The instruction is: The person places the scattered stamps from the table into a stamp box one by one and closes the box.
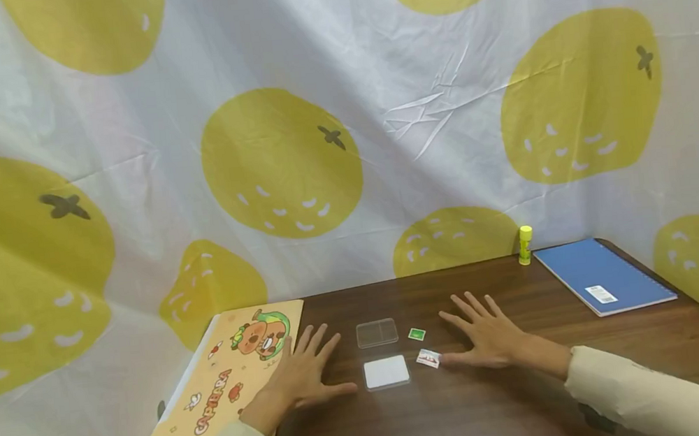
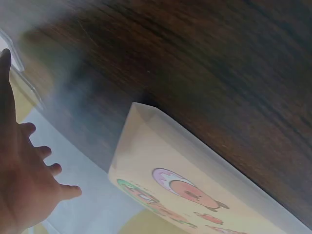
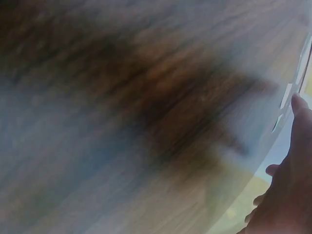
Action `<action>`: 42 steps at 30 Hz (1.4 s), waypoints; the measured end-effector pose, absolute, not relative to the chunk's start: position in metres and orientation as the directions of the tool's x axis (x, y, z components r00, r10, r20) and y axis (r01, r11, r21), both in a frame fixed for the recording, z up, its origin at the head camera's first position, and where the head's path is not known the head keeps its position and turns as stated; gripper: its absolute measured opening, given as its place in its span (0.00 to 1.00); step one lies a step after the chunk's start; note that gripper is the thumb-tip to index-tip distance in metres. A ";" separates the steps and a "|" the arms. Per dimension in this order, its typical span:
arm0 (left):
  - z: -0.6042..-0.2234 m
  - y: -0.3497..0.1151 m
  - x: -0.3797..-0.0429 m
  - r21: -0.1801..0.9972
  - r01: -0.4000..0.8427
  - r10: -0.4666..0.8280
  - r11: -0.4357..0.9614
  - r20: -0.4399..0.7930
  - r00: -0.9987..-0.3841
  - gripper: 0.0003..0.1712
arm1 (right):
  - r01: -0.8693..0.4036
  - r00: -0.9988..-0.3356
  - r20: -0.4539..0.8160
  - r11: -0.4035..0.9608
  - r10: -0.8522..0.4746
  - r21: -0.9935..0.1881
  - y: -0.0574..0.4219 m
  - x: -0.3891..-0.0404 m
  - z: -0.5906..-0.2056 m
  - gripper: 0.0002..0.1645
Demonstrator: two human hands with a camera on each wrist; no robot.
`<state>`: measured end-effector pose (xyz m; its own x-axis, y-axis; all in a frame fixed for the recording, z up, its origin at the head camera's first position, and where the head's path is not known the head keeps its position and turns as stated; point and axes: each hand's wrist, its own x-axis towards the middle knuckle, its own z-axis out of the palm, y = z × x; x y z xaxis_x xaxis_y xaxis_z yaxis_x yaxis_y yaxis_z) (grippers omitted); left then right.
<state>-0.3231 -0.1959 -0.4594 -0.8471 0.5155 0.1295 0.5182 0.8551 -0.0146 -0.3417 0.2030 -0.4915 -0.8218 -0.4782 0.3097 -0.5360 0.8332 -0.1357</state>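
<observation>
My left hand (image 1: 309,370) has its fingers spread beside the right edge of a tan book with a capybara cover (image 1: 232,377), and holds nothing. On the other side, my right hand (image 1: 487,334) is spread as well, its thumb tip at the edge of a small stamp-like picture with a red design (image 1: 428,358). Between the hands lie a clear plastic case half (image 1: 377,333) and, nearer me, another clear case with a white insert (image 1: 386,372). A small green stamp-like piece (image 1: 417,334) lies right of the clear half.
A yellow glue stick (image 1: 525,245) stands upright at the back of the dark wooden table (image 1: 357,431). To its right lies a blue spiral notebook (image 1: 604,274) with a white label. A white curtain with yellow fruit prints (image 1: 377,173) hangs behind the table.
</observation>
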 end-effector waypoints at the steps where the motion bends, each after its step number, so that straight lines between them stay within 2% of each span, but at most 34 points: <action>1: -0.459 -0.195 -0.323 -0.016 0.524 0.521 0.852 0.130 -0.843 0.59 | -0.538 -0.822 0.302 0.831 -0.482 -0.139 0.202 -0.340 -0.491 0.55; 6: -0.459 -0.188 -0.320 -0.008 0.568 0.563 0.823 0.152 -0.813 0.59 | -0.556 -0.819 0.276 0.815 -0.503 -0.166 0.193 -0.330 -0.482 0.54; 18: -0.458 -0.172 -0.318 -0.042 0.606 0.606 0.794 0.124 -0.786 0.57 | -0.604 -0.792 0.240 0.778 -0.561 -0.172 0.179 -0.315 -0.473 0.48; 28: -0.458 -0.163 -0.317 0.002 0.621 0.618 0.784 0.094 -0.780 0.55 | -0.632 -0.766 0.277 0.759 -0.581 -0.156 0.173 -0.312 -0.474 0.40; 42: -0.460 -0.156 -0.321 0.040 0.669 0.659 0.743 0.134 -0.740 0.45 | -0.666 -0.728 0.366 0.724 -0.579 -0.179 0.165 -0.318 -0.471 0.27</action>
<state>-0.3207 -0.1561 -0.4596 -0.7401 0.6590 0.1341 0.6685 0.7426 0.0402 -0.3180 0.1654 -0.4713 -0.7283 -0.5791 0.3663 -0.6659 0.7242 -0.1791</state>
